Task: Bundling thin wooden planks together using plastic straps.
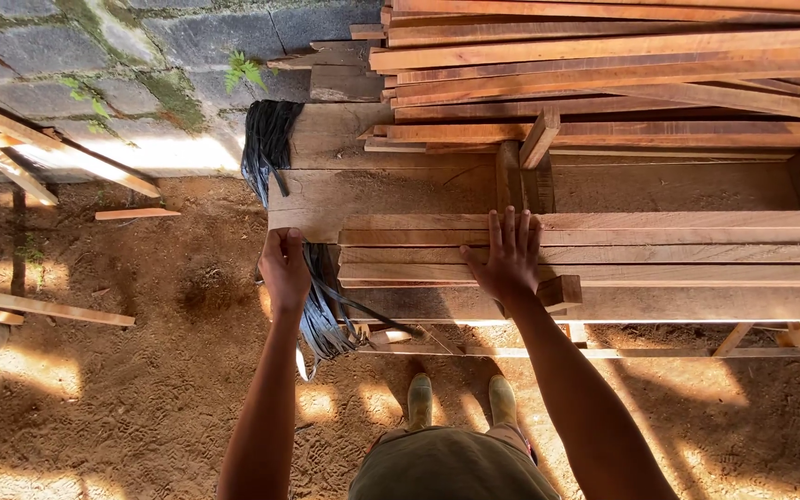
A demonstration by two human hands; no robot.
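Left hand: the left hand (283, 264) sits left of centre in the frame, fingers curled shut around the left end of the wooden planks (604, 248), just where the stack stops; its thumb side faces the camera.
Right hand: the right hand (508, 255) lies at the centre of the frame, open and flat, fingers spread and pointing towards the top, palm pressed on top of the same planks; it grips nothing.
Planks: several long thin boards laid side by side, running from the centre of the frame out past the right edge; they rest on a wider bench (391, 190) of rough timber.
Strapping: a bundle of black strapping (268, 148) hangs over the left end of the bench, from the upper middle of the frame down past the left hand to a frayed tail lower down; it touches the bench and passes just beside the left hand.
Small block: a short wooden block (560, 293) sits just right of the right wrist, at the near edge of the planks.
Upper stack: a pile of lumber (622, 65) fills the upper right of the frame, behind the bench.
Wall: a stone block wall (94, 65) with moss takes the upper left; loose offcuts (57, 153) lean near its foot.
Ground: bare dirt floor (141, 389) across the lower frame; the person's boots (460, 400) stand at lower centre.
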